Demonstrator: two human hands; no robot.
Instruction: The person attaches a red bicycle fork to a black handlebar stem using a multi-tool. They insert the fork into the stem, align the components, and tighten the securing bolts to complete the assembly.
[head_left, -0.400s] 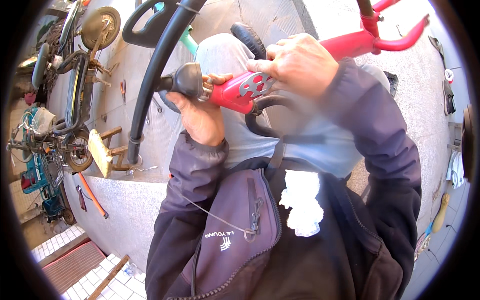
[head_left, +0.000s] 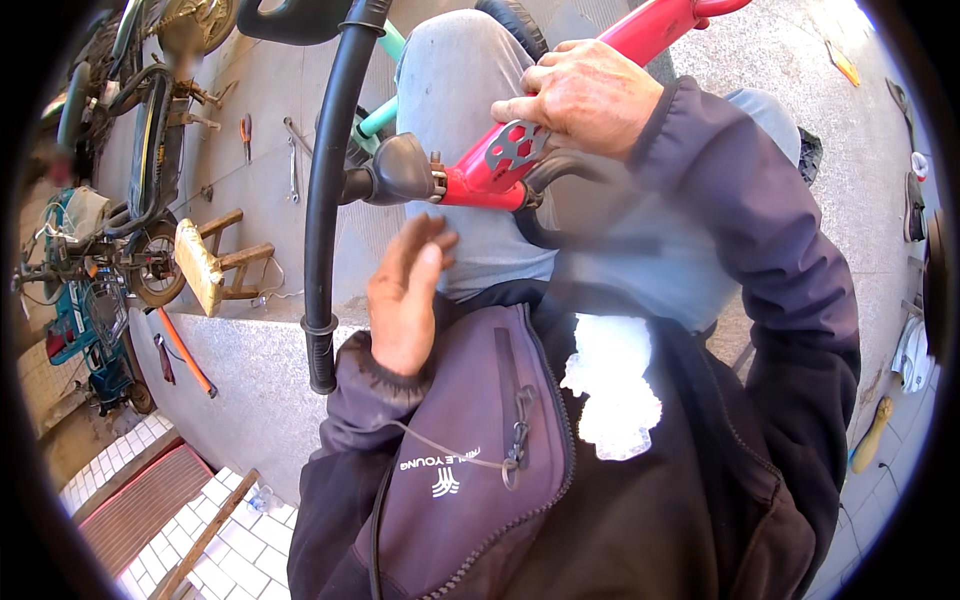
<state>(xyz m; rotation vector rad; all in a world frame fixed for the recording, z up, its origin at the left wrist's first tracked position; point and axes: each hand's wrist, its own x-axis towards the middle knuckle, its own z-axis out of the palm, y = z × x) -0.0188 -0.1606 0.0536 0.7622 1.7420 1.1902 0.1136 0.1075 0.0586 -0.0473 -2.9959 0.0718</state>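
My right hand (head_left: 590, 100) is wrapped over the red tube of a small bike frame (head_left: 640, 40). A flat grey multi-hole wrench (head_left: 515, 145), with hexagonal holes, lies against the tube at my right fingertips; whether they grip it is hidden. At the tube's lower end sits a metal clamp (head_left: 438, 180) with a bolt. Beyond it are a dark rounded cover (head_left: 402, 168) and a long black handlebar (head_left: 335, 180) with rubber grips. My left hand (head_left: 405, 295), slightly blurred, hovers below the clamp, fingers apart, holding nothing.
On the floor to the left lie a screwdriver (head_left: 247, 138) and a spanner (head_left: 293, 170). A small wooden stool (head_left: 200, 268) stands nearer, with an orange-handled tool (head_left: 185, 350) beyond the step. Parked scooters (head_left: 150, 180) line the far left. A black wheel (head_left: 515, 28) is past my knee.
My left hand has let go around the clamp and dropped toward me, opening. The handlebar has shifted nearer and swung more upright. My right hand remains on the red frame.
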